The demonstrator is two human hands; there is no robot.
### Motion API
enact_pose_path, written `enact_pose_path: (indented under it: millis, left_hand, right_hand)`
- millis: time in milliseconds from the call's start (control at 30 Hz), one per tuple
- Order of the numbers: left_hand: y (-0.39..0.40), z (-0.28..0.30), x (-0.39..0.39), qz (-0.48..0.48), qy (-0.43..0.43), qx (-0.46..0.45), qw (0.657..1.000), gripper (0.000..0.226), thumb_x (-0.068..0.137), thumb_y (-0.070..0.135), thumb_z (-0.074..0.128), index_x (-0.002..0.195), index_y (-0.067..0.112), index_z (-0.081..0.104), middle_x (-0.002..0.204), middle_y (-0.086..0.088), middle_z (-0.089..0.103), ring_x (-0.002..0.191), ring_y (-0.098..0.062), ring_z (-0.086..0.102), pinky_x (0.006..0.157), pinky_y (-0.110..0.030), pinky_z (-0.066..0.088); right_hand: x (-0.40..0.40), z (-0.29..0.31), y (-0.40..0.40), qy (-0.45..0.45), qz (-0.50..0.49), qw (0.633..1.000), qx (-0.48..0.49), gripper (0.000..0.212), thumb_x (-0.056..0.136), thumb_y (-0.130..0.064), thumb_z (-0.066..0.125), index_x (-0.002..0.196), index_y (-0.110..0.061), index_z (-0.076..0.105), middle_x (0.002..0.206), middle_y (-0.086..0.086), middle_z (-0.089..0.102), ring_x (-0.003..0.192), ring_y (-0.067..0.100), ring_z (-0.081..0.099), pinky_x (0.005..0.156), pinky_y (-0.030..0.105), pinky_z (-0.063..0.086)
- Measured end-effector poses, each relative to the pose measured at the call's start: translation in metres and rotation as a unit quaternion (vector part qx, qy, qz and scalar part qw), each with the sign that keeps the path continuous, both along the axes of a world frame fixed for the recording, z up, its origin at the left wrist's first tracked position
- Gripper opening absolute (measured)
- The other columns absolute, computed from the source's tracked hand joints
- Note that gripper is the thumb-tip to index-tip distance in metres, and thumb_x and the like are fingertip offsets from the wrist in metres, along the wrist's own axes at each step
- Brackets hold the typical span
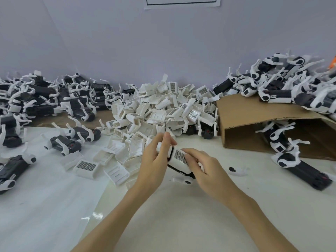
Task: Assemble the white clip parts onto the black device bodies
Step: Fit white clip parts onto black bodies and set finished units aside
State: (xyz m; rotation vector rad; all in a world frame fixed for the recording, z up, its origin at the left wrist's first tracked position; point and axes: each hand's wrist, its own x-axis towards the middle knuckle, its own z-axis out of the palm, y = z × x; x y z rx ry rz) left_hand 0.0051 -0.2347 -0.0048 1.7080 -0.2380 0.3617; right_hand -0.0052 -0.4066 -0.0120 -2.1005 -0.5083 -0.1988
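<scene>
1. Our left hand (154,160) grips the far end of a black plastic device body (179,169), held just above the white desk (181,215).
2. Our right hand (201,167) presses a white ribbed plastic clip part (179,157) onto it.
3. We should keep the clip square, pushing evenly until it seats.

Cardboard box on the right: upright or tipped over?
Tipped over. The cardboard box lies on its side, its opening facing the person, devices spilling out.

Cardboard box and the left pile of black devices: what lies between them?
In the head view, a heap of white clips lies between the box and that pile.
</scene>
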Motion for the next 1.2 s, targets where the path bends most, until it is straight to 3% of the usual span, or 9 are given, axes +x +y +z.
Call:
enact_pose_path:
  millis: [100, 167, 267, 467, 633, 767, 867, 967, 1200]
  left_hand:
    - [0.006, 0.002, 0.003, -0.014, -0.015, 0.063, 0.998, 0.047, 0.101, 0.066, 0.041, 0.101, 0.028, 0.068, 0.091, 0.002, 0.066, 0.081, -0.031, 0.064, 0.063, -0.041, 0.048]
    - [0.014, 0.003, 0.008, -0.006, -0.046, 0.139, 0.989, 0.034, 0.1, 0.063, 0.048, 0.11, 0.035, 0.066, 0.107, 0.015, 0.066, 0.106, -0.01, 0.065, 0.082, -0.023, 0.051]
    - [0.023, 0.004, 0.015, -0.024, -0.074, 0.206, 0.975, 0.034, 0.098, 0.053, 0.068, 0.124, 0.031, 0.064, 0.126, 0.017, 0.058, 0.129, -0.011, 0.056, 0.11, -0.03, 0.045]
    - [0.034, 0.004, 0.017, -0.007, -0.189, 0.365, 0.911, 0.061, 0.09, 0.063, 0.071, 0.14, 0.029, 0.062, 0.142, 0.004, 0.04, 0.131, -0.018, 0.043, 0.116, -0.035, 0.036]
    - [0.038, 0.009, 0.017, 0.0, -0.23, 0.387, 0.893, 0.06, 0.09, 0.063, 0.071, 0.138, 0.028, 0.068, 0.138, -0.006, 0.038, 0.123, -0.024, 0.046, 0.112, -0.034, 0.041]
    - [0.042, 0.014, 0.017, -0.021, -0.228, 0.374, 0.899, 0.054, 0.087, 0.057, 0.076, 0.131, 0.026, 0.072, 0.119, 0.0, 0.05, 0.109, -0.018, 0.052, 0.102, -0.028, 0.045]
    - [0.042, 0.014, 0.017, -0.055, -0.193, 0.341, 0.918, 0.055, 0.089, 0.055, 0.074, 0.135, 0.027, 0.069, 0.114, 0.011, 0.062, 0.108, -0.011, 0.055, 0.099, -0.021, 0.041]
    - [0.043, 0.013, 0.017, -0.107, -0.129, 0.28, 0.945, 0.05, 0.091, 0.051, 0.074, 0.137, 0.033, 0.066, 0.126, 0.025, 0.067, 0.125, -0.005, 0.059, 0.106, -0.018, 0.041]
    - [0.037, 0.009, 0.017, -0.126, -0.108, 0.252, 0.953, 0.038, 0.093, 0.034, 0.082, 0.128, 0.028, 0.069, 0.123, 0.019, 0.07, 0.126, -0.011, 0.062, 0.105, -0.017, 0.043]
  right_hand:
    - [0.004, 0.007, -0.011, 0.068, 0.051, 0.996, 0.001, 0.024, 0.11, -0.031, 0.049, 0.118, -0.037, 0.071, 0.107, -0.02, 0.073, 0.107, 0.004, 0.066, 0.091, 0.018, 0.049]
    - [0.006, 0.007, -0.016, 0.06, 0.034, 0.997, 0.015, 0.022, 0.107, -0.03, 0.058, 0.122, -0.034, 0.073, 0.109, -0.018, 0.074, 0.109, 0.002, 0.065, 0.092, 0.018, 0.049]
    - [0.005, 0.002, -0.012, -0.065, -0.039, 0.997, -0.021, 0.031, 0.098, -0.025, 0.071, 0.129, -0.026, 0.071, 0.116, -0.017, 0.069, 0.117, 0.003, 0.056, 0.099, 0.017, 0.041]
    - [0.005, -0.006, -0.001, -0.278, -0.082, 0.947, -0.136, 0.041, 0.099, -0.028, 0.065, 0.134, -0.006, 0.067, 0.122, 0.001, 0.067, 0.117, 0.023, 0.057, 0.105, 0.035, 0.044]
    - [0.006, -0.01, 0.004, -0.286, -0.089, 0.944, -0.136, 0.04, 0.099, -0.015, 0.063, 0.138, -0.003, 0.064, 0.125, 0.004, 0.066, 0.118, 0.028, 0.057, 0.105, 0.041, 0.047]
    - [0.005, -0.009, 0.002, -0.278, -0.083, 0.95, -0.114, 0.037, 0.101, -0.022, 0.063, 0.135, -0.007, 0.065, 0.124, -0.001, 0.066, 0.117, 0.023, 0.056, 0.102, 0.041, 0.048]
    - [0.001, -0.004, 0.001, -0.223, -0.076, 0.97, -0.056, 0.046, 0.099, -0.039, 0.066, 0.141, -0.022, 0.059, 0.125, -0.007, 0.063, 0.123, 0.014, 0.054, 0.105, 0.027, 0.046]
    - [0.001, -0.004, -0.002, -0.187, -0.073, 0.979, -0.041, 0.051, 0.096, -0.048, 0.067, 0.143, -0.035, 0.049, 0.126, -0.011, 0.062, 0.128, 0.01, 0.051, 0.104, 0.013, 0.038]
    - [0.008, -0.002, -0.012, -0.184, -0.062, 0.971, -0.137, 0.049, 0.093, -0.048, 0.067, 0.129, -0.015, 0.069, 0.115, -0.009, 0.068, 0.115, 0.021, 0.059, 0.104, 0.036, 0.04]
